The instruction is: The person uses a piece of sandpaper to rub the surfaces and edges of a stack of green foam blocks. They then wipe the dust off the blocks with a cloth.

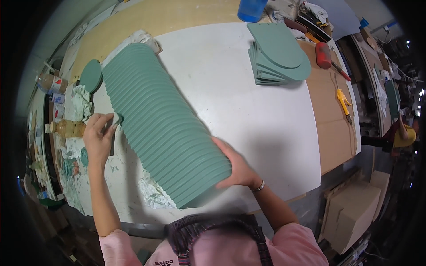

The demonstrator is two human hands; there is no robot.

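A long row of green panels with rounded ends [164, 119] lies diagonally across the white board, packed face to face. At its left edge my left hand [98, 137] pinches a small pale pad [116, 119], stained green, against the panel edges. My right hand [237, 168] spans the near right corner of the row, fingers along the curved side and thumb toward the near end. Crumpled white cloth [155, 193] shows beside the row's near left part. Just past its far left side is a green disc-shaped piece [91, 76].
More green panels [279, 55] are stacked at the far right. Beyond them lie a red mallet [323, 56] and a yellow air gun [343, 101] on cardboard. Bottles, including one of amber liquid [69, 128], and an open jar [69, 167] line the left. A carton [353, 213] stands lower right.
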